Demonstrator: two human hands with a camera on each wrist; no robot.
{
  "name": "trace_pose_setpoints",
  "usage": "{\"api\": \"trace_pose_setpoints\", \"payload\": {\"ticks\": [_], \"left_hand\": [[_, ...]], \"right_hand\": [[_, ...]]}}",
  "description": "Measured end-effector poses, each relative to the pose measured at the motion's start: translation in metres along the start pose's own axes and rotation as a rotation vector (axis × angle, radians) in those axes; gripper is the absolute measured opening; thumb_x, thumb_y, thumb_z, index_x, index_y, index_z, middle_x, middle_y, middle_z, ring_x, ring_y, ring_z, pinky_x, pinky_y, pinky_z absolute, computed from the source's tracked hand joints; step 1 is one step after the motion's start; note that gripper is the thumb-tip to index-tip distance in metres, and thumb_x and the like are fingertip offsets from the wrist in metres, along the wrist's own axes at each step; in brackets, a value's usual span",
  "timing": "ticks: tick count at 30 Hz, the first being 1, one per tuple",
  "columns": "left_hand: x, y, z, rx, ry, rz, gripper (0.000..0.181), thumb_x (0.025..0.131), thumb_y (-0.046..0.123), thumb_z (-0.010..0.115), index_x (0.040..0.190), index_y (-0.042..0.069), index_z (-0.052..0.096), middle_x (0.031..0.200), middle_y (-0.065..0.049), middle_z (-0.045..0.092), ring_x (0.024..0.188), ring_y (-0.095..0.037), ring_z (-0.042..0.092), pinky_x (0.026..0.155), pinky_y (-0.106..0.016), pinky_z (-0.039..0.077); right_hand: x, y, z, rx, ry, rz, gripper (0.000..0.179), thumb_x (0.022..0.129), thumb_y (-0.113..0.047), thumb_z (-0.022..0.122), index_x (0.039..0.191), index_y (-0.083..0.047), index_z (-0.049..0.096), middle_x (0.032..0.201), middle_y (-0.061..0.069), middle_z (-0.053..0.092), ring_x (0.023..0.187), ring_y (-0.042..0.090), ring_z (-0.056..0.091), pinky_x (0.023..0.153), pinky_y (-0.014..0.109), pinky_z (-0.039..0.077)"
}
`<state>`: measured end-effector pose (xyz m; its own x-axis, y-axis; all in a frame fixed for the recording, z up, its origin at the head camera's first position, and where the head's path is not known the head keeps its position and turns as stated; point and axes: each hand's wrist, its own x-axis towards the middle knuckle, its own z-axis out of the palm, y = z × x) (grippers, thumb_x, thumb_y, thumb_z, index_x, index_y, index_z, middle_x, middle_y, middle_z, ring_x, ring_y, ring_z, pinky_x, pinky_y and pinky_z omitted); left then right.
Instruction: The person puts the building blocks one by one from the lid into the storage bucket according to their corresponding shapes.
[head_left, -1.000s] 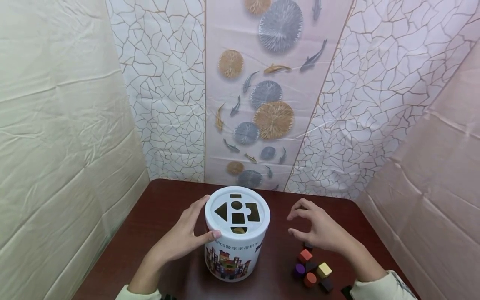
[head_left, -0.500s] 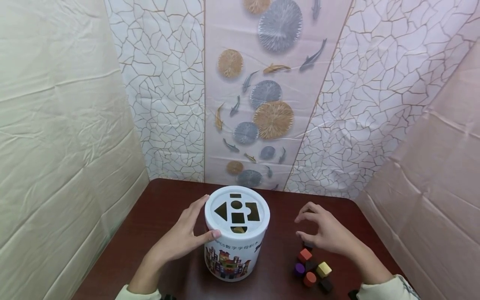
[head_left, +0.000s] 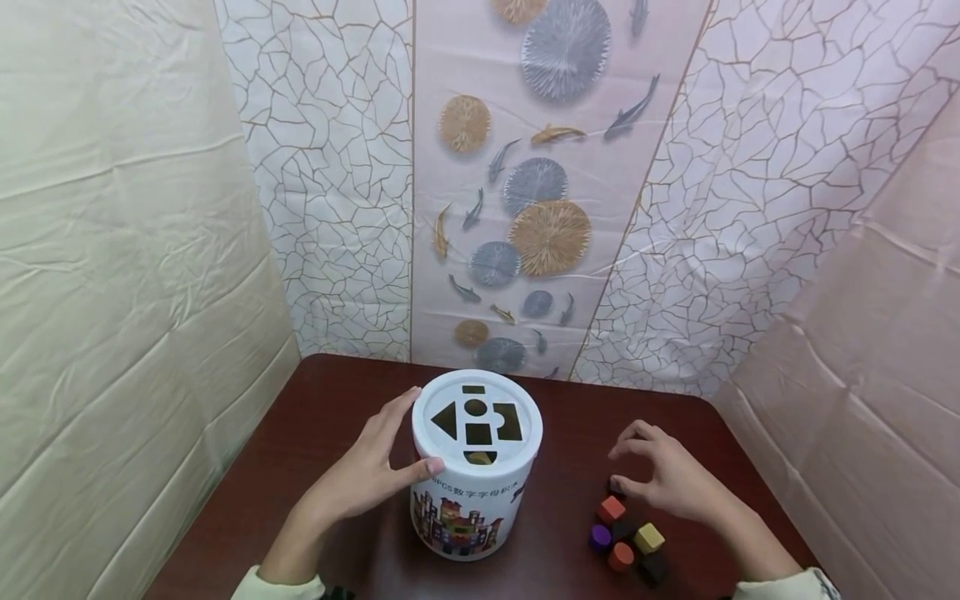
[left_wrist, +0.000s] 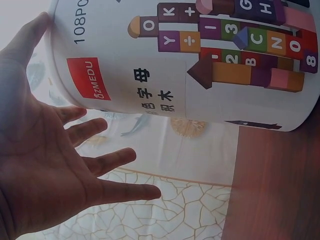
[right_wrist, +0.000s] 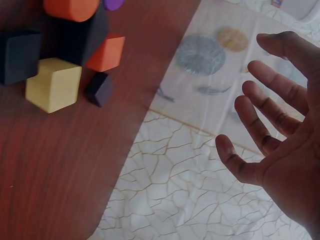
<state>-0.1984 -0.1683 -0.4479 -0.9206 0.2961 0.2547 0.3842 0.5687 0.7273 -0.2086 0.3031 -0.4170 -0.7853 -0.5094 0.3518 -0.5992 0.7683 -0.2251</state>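
Note:
A white cylindrical block bucket [head_left: 468, 492] stands upright on the table, its lid [head_left: 442, 454] cut with shaped holes. My left hand [head_left: 367, 462] rests against its left side, thumb and fingers spread at the lid's rim. In the left wrist view the other fingers of the hand [left_wrist: 65, 160] stretch out straight beside the bucket [left_wrist: 170, 100]. My right hand [head_left: 671, 475] hovers with relaxed fingers over a small pile of blocks, holding nothing. The pile has a yellow cube [head_left: 648, 538], an orange-red cube [head_left: 611, 509], an orange cylinder [head_left: 621, 557], a purple cylinder [head_left: 599, 537] and dark blocks [head_left: 652, 570].
The dark red-brown table [head_left: 330, 408] has rounded far corners. Cream cloth [head_left: 150, 292] hangs on the left side, and a patterned curtain [head_left: 502, 250] with fish hangs behind the table.
My right hand has moved to the right and slightly down, away from the bucket and nearer the blocks. My left hand stays at the bucket.

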Motion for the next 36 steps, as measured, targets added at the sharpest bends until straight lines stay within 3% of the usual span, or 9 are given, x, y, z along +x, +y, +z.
{"api": "trace_pose_setpoints", "payload": {"ticks": [9, 16, 22, 30, 33, 36], "left_hand": [[-0.001, 0.001, 0.0, 0.003, -0.001, -0.002, 0.11, 0.092, 0.066, 0.082, 0.177, 0.039, 0.017, 0.185, -0.003, 0.024, 0.168, -0.042, 0.027, 0.123, -0.08, 0.035], [-0.001, 0.002, -0.001, 0.01, -0.001, 0.004, 0.11, 0.093, 0.064, 0.083, 0.177, 0.037, 0.017, 0.185, -0.005, 0.024, 0.168, -0.044, 0.027, 0.122, -0.081, 0.035], [-0.001, 0.003, -0.001, 0.009, 0.002, 0.008, 0.109, 0.093, 0.065, 0.082, 0.177, 0.037, 0.018, 0.185, -0.005, 0.024, 0.167, -0.044, 0.027, 0.122, -0.081, 0.035], [-0.001, 0.003, -0.001, 0.008, 0.004, 0.012, 0.109, 0.093, 0.065, 0.082, 0.177, 0.037, 0.017, 0.185, -0.004, 0.024, 0.167, -0.044, 0.027, 0.122, -0.081, 0.035], [-0.001, 0.003, 0.0, 0.008, 0.009, 0.016, 0.11, 0.093, 0.065, 0.082, 0.177, 0.036, 0.018, 0.185, -0.005, 0.024, 0.167, -0.044, 0.028, 0.122, -0.081, 0.036], [-0.001, 0.002, 0.0, 0.004, 0.01, 0.016, 0.11, 0.093, 0.065, 0.082, 0.177, 0.037, 0.018, 0.185, -0.004, 0.024, 0.167, -0.044, 0.028, 0.122, -0.081, 0.036]], "right_hand": [[-0.017, 0.017, 0.005, 0.019, -0.016, 0.063, 0.025, 0.084, -0.02, 0.098, 0.101, -0.023, 0.079, 0.11, -0.009, 0.064, 0.102, 0.017, 0.066, 0.083, 0.035, 0.059], [-0.029, 0.03, 0.01, 0.026, -0.117, 0.144, 0.025, 0.085, -0.026, 0.098, 0.103, -0.02, 0.08, 0.113, -0.007, 0.063, 0.105, 0.018, 0.065, 0.084, 0.035, 0.058], [-0.039, 0.039, 0.016, 0.023, -0.134, 0.146, 0.025, 0.084, -0.027, 0.098, 0.102, -0.02, 0.081, 0.111, -0.007, 0.063, 0.104, 0.018, 0.064, 0.086, 0.037, 0.057], [-0.05, 0.051, 0.023, 0.028, -0.222, 0.192, 0.027, 0.083, -0.027, 0.098, 0.103, -0.018, 0.083, 0.111, -0.003, 0.062, 0.104, 0.02, 0.06, 0.085, 0.038, 0.055], [-0.052, 0.055, 0.027, 0.055, -0.259, 0.231, 0.027, 0.083, -0.024, 0.098, 0.104, -0.016, 0.083, 0.112, -0.001, 0.062, 0.106, 0.023, 0.059, 0.083, 0.043, 0.055], [-0.052, 0.058, 0.031, 0.081, -0.306, 0.305, 0.027, 0.084, -0.022, 0.097, 0.106, -0.015, 0.083, 0.114, 0.0, 0.062, 0.109, 0.027, 0.059, 0.081, 0.059, 0.055]]}}
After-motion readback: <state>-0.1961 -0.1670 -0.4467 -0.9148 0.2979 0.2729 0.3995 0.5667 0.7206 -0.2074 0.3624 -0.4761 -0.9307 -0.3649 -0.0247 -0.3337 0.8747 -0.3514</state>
